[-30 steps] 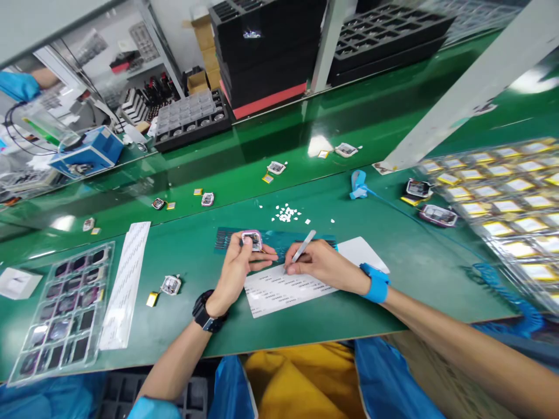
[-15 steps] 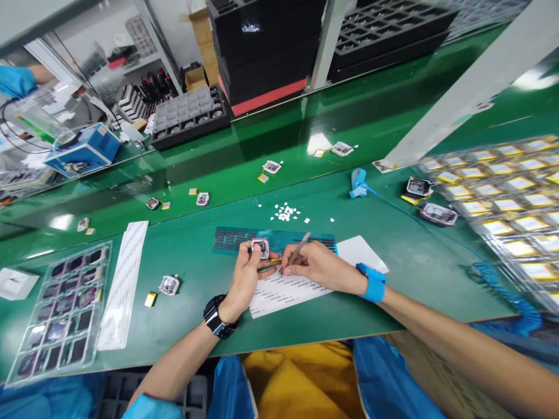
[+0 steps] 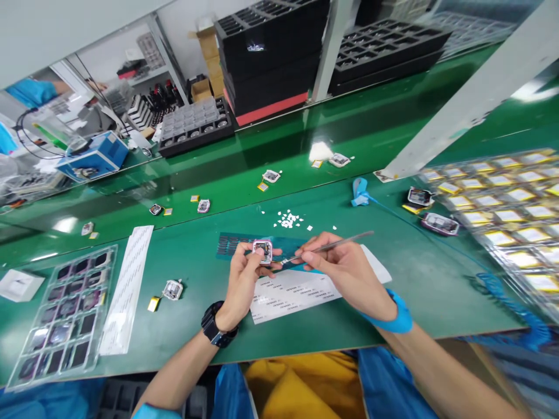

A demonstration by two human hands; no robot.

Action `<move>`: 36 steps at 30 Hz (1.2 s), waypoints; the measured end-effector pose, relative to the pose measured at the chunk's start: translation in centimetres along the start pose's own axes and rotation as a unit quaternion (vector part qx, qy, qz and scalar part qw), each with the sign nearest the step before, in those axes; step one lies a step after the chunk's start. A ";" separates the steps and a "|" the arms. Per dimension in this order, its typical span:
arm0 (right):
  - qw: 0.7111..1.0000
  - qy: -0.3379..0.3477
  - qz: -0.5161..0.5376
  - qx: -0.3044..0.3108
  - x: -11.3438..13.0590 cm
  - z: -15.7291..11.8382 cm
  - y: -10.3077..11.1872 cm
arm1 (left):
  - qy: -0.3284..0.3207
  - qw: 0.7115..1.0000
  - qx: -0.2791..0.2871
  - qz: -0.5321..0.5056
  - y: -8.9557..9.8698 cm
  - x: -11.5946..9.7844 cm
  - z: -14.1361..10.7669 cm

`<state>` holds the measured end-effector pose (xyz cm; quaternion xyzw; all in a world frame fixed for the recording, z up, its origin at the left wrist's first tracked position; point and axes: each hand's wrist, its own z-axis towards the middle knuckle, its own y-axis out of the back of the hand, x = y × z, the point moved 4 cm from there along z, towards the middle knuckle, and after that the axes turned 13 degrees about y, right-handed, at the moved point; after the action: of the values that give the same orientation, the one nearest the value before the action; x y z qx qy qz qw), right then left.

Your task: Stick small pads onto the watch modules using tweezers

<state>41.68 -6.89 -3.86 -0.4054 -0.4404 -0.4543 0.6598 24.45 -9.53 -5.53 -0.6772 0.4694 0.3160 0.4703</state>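
Observation:
In my left hand [image 3: 243, 273] is a small square watch case [image 3: 262, 250] with a pinkish rim and its circuit board facing up. My thumb presses on its face while the fingers support it from below. My right hand [image 3: 349, 270] pinches thin metal tweezers [image 3: 345, 240], their tip pointing left, close to the fingers under the case. Something small and pale shows near the tip, too small to name. Below both hands lie a white printed sheet [image 3: 288, 298] and a teal strip with dark pieces [image 3: 229, 244]. Small white bits [image 3: 288, 219] are scattered just beyond.
Watch cases with attached batteries lie around, one at the left [image 3: 173, 289]. A tray of dark screens [image 3: 65, 314] stands at far left, a tray of batteries [image 3: 509, 215] at right. A white post [image 3: 463, 99] slants across the right. A blue coiled cord [image 3: 519, 302] trails along the bench.
My right hand has turned and shifted right, so the tweezers now lie nearly flat instead of steep. My left hand still holds the watch case. The view has tilted slightly.

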 end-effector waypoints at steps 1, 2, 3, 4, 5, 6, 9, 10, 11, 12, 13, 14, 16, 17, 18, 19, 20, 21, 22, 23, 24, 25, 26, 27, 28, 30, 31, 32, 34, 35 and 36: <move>1.000 0.012 0.002 -0.029 0.1 -0.5 -0.4 | 0.003 1.000 0.008 -0.007 0.0 0.0 -0.1; 0.998 0.023 0.002 -0.055 0.1 -0.9 -0.8 | 0.003 1.000 0.015 -0.013 -0.1 -0.1 -0.2; 0.996 0.037 -0.001 -0.081 0.0 -1.3 -1.3 | 0.000 1.000 0.021 -0.018 -0.1 -0.1 -0.3; 0.993 0.053 -0.004 -0.106 -0.1 -1.7 -1.6 | -0.004 0.999 0.027 -0.025 -0.2 -0.2 -0.4; 0.989 0.071 -0.006 -0.129 -0.2 -1.9 -2.0 | -0.007 0.999 0.031 -0.034 -0.2 -0.2 -0.6; 0.985 0.087 -0.009 -0.149 -0.3 -2.1 -2.3 | -0.009 0.998 0.035 -0.045 -0.3 -0.2 -0.7; 0.978 0.108 -0.014 -0.178 -0.7 -2.3 -2.9 | -0.003 0.995 0.048 -0.082 -0.5 -0.3 -0.9; 0.978 0.109 -0.016 -0.179 -0.9 -2.3 -3.1 | -0.003 0.994 0.053 -0.090 -0.6 -0.3 -1.0; 0.977 0.112 -0.021 -0.179 -0.9 -2.2 -3.1 | -0.006 0.994 0.058 -0.095 -0.7 -0.3 -1.1; 0.977 0.113 -0.027 -0.179 -1.0 -2.1 -3.2 | -0.010 0.993 0.063 -0.096 -0.7 -0.4 -1.1; 0.977 0.115 -0.033 -0.178 -1.0 -2.0 -3.2 | -0.017 0.993 0.067 -0.096 -0.7 -0.5 -1.2; 0.976 0.116 -0.040 -0.178 -1.0 -2.0 -3.1 | -0.024 0.993 0.070 -0.095 -0.7 -0.5 -1.2; 0.976 0.114 -0.050 -0.180 -1.0 -1.9 -3.1 | -0.035 0.992 0.076 -0.090 -0.6 -0.6 -1.3; 0.976 0.112 -0.051 -0.180 -1.0 -1.9 -3.0 | -0.038 0.992 0.077 -0.087 -0.6 -0.6 -1.3; 0.977 0.109 -0.051 -0.178 -1.0 -1.8 -3.0 | -0.041 0.993 0.078 -0.084 -0.6 -0.5 -1.4; 0.977 0.106 -0.050 -0.176 -1.0 -1.8 -3.0 | -0.043 0.993 0.079 -0.081 -0.6 -0.5 -1.4; 0.978 0.104 -0.050 -0.173 -1.0 -1.8 -3.0 | -0.044 0.993 0.080 -0.077 -0.5 -0.5 -1.4; 0.979 0.102 -0.049 -0.169 -0.9 -1.8 -3.0 | -0.046 0.993 0.080 -0.074 -0.5 -0.4 -1.4; 0.980 0.102 -0.051 -0.165 -0.9 -1.8 -3.0 | -0.047 0.993 0.080 -0.072 -0.5 -0.4 -1.3; 0.980 0.102 -0.053 -0.162 -0.8 -1.7 -3.0 | -0.049 0.993 0.080 -0.071 -0.4 -0.4 -1.3; 0.980 0.102 -0.056 -0.161 -0.8 -1.7 -3.0 | -0.050 0.993 0.081 -0.070 -0.4 -0.3 -1.3; 0.980 0.102 -0.060 -0.161 -0.7 -1.6 -2.9 | -0.051 0.993 0.081 -0.070 -0.4 -0.3 -1.3; 0.979 0.103 -0.065 -0.162 -0.7 -1.6 -2.9 | -0.051 0.993 0.081 -0.070 -0.3 -0.3 -1.3; 0.979 0.105 -0.072 -0.161 -0.7 -1.6 -2.9 | -0.052 0.993 0.080 -0.069 -0.3 -0.2 -1.3; 0.978 0.108 -0.078 -0.160 -0.7 -1.5 -2.9 | -0.052 0.993 0.078 -0.068 -0.3 -0.2 -1.3; 0.976 0.116 -0.090 -0.158 -0.6 -1.6 -3.0 | -0.055 0.994 0.072 -0.059 -0.3 -0.1 -1.3; 0.976 0.120 -0.094 -0.159 -0.6 -1.6 -3.1 | -0.058 0.995 0.070 -0.050 -0.3 -0.1 -1.4; 0.975 0.122 -0.095 -0.158 -0.6 -1.7 -3.2 | -0.062 0.995 0.067 -0.036 -0.4 -0.1 -1.5; 0.976 0.119 -0.091 -0.158 -0.6 -1.8 -3.1 | -0.073 0.996 0.055 0.000 -0.6 0.0 -1.5; 0.977 0.115 -0.085 -0.158 -0.6 -1.8 -3.0 | -0.080 0.996 0.044 0.017 -0.6 -0.1 -1.4; 0.978 0.110 -0.080 -0.156 -0.7 -1.7 -2.7 | -0.089 0.995 0.029 0.030 -0.5 -0.2 -1.3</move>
<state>39.30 -9.06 -4.64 -0.4147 -0.3197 -0.6105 0.5943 24.84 -10.58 -4.73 -0.6182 0.4548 0.3752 0.5198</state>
